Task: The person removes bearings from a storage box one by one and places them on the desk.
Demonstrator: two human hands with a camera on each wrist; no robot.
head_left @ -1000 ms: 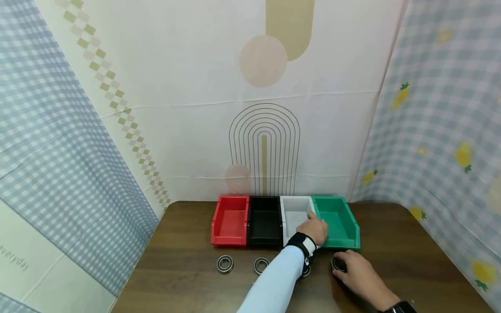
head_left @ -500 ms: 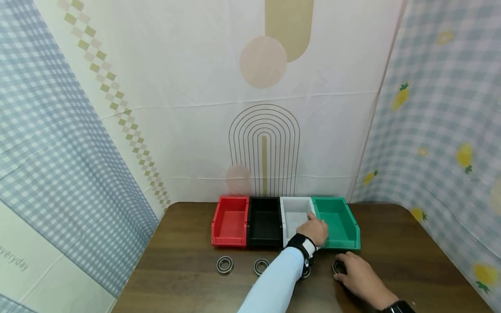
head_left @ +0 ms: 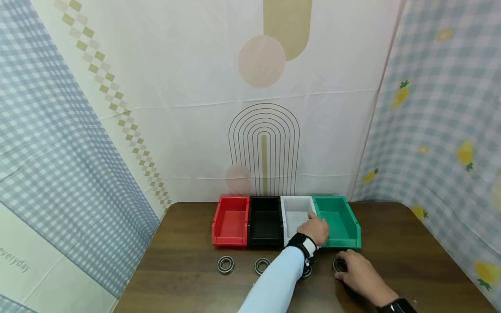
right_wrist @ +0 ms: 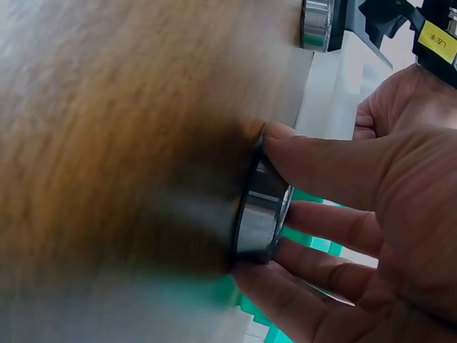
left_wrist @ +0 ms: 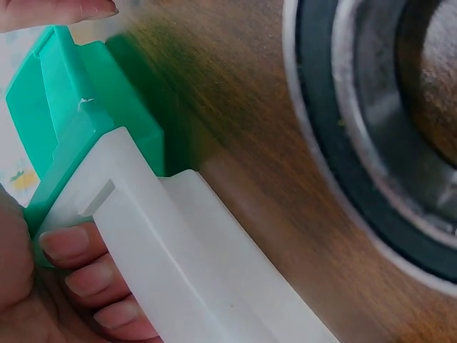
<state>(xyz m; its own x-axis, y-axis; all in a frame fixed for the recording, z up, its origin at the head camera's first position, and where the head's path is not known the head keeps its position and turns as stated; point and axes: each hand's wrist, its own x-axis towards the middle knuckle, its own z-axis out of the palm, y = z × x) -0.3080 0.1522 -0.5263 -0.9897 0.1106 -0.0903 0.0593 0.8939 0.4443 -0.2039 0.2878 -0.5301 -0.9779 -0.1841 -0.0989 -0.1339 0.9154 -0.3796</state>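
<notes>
My left hand [head_left: 314,229] grips the side where the white bin [head_left: 294,216] meets the green bin [head_left: 341,221]. In the left wrist view, several of its fingertips [left_wrist: 89,280] curl behind the white bin's front wall. Over on the right, my right hand [head_left: 362,276] pinches a metal ball bearing [right_wrist: 258,221] between thumb and fingers, low at the table top. Another bearing [head_left: 308,272] lies partly hidden under my left forearm and looms large in the left wrist view.
Two more bearings, one at left [head_left: 225,271] and one beside my sleeve [head_left: 257,266], lie on the wooden table [head_left: 176,261]. A red bin [head_left: 232,221] and a black bin [head_left: 265,221] stand left of the white one. Patterned cloth hangs behind and along both sides.
Almost nothing differs. The left hand keeps its place on the bins, and the right hand stays at its bearing with only a slight shift.
</notes>
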